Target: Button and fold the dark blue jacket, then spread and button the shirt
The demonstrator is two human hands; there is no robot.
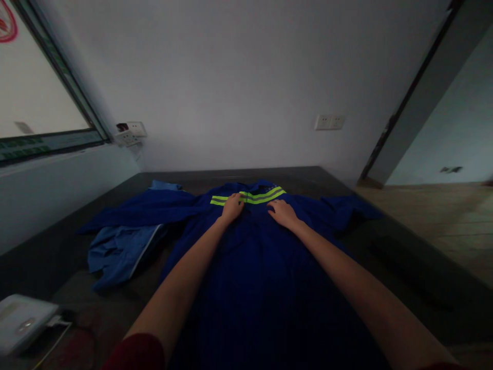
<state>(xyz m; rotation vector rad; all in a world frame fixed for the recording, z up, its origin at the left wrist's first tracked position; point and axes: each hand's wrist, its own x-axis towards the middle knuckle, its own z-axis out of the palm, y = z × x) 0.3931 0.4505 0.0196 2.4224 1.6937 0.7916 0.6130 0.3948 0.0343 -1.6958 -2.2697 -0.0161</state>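
A dark blue work jacket (254, 257) lies spread on a dark table, its collar at the far end and its sleeves stretched out to both sides. Across its chest runs a yellow-green reflective stripe (265, 197) with a grey band. My left hand (233, 207) rests on the chest beside the front opening, its fingertips over the stripe. On the other side of the chest, my right hand (283, 211) lies just below the stripe, fingers apart and slightly bent. Both hands touch the cloth, and neither visibly grips it.
A lighter blue garment (125, 252) lies partly under the jacket's sleeve on the left. A white device (26, 324) with a plugged-in cable sits at the near left. Wall sockets (329, 122) are beyond the table (231, 174). A dark elongated object (408, 267) lies at the right.
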